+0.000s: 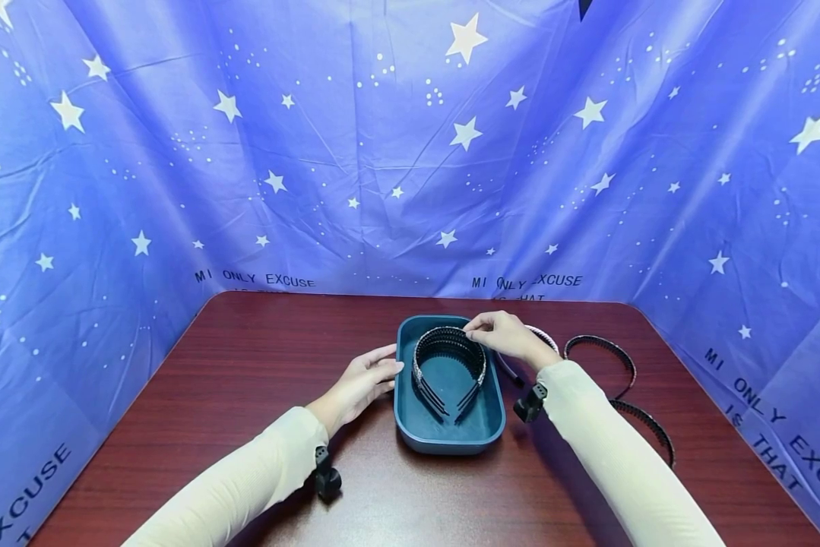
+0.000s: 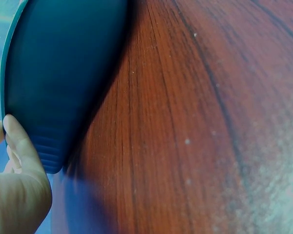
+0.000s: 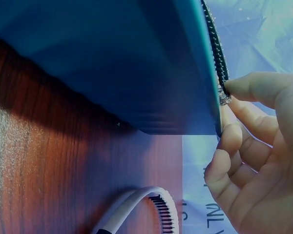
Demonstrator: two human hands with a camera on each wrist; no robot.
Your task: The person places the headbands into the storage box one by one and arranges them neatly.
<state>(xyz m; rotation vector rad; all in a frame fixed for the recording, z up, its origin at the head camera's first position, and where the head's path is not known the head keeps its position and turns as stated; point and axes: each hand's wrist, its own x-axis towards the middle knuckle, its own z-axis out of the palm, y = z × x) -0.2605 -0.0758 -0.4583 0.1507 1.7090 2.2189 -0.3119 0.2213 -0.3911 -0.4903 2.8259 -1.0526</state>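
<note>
A dark teal plastic tray (image 1: 451, 441) stands on the table with several dark toothed headbands (image 1: 419, 377) nested together inside it. My left hand (image 1: 365, 380) holds the tray's left side, thumb at the rim and fingertips against the outer wall. In the left wrist view, that hand (image 2: 22, 187) meets the rim near the tray's ribbed corner. Over the tray's far right part, my right hand (image 1: 507, 336) pinches a glittery headband of the stack between thumb and forefinger. The right wrist view shows the pinched headband (image 3: 217, 48) along the rim, its lower parts hidden by the tray wall.
Right of the tray lies a pale headband (image 1: 545, 338), partly behind the right hand. Two dark headbands, a farther one (image 1: 604, 340) and a nearer one (image 1: 645, 418), lie farther right, the nearer partly hidden by the sleeve. A blue star-patterned curtain (image 1: 382, 152) surrounds the brown table (image 1: 259, 357).
</note>
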